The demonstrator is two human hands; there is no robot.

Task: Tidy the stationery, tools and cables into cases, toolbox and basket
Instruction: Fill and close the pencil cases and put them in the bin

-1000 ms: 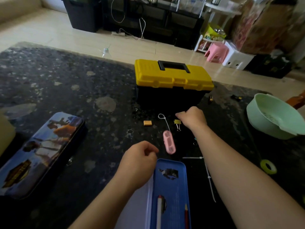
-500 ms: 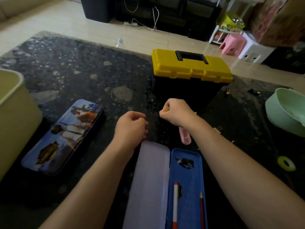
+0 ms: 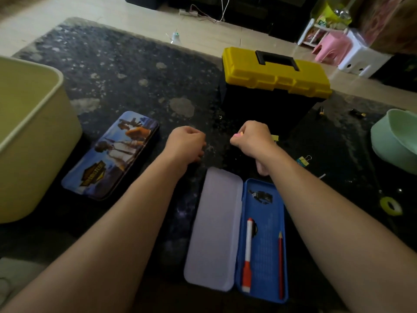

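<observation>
Head view: a dark speckled tabletop (image 3: 126, 71), its far edge running behind a black plastic toolbox with a closed yellow lid (image 3: 275, 73). At the left edge, a tall cream plastic basket (image 3: 29, 136); at the right edge, a pale green plastic bowl (image 3: 394, 141). Between basket and toolbox, a broad stretch of tabletop with a closed tin pencil case printed with figures (image 3: 112, 154) lying on it. Nearest the body, an open blue plastic pencil case (image 3: 262, 240), its lilac lid (image 3: 214, 227) folded flat to the left, holding a white-and-red pen (image 3: 248, 254) and a red pencil (image 3: 280, 265), lengthwise and apart. Just beyond the far end of that case, both hands, a narrow gap of table between them. Curled into a loose fist, knuckles up, the left hand (image 3: 186, 144), nothing showing in it. Close in front of the toolbox, the right hand (image 3: 252, 138), fingertips pinching a small orange-pink piece (image 3: 239, 134), too small to identify, poking out toward the left hand, beyond the open case rather than over its tray. Right of the right forearm, a yellow binder clip (image 3: 303, 160) on the table; further right, nearer the body than the bowl, a roll of yellow tape (image 3: 390, 205).
</observation>
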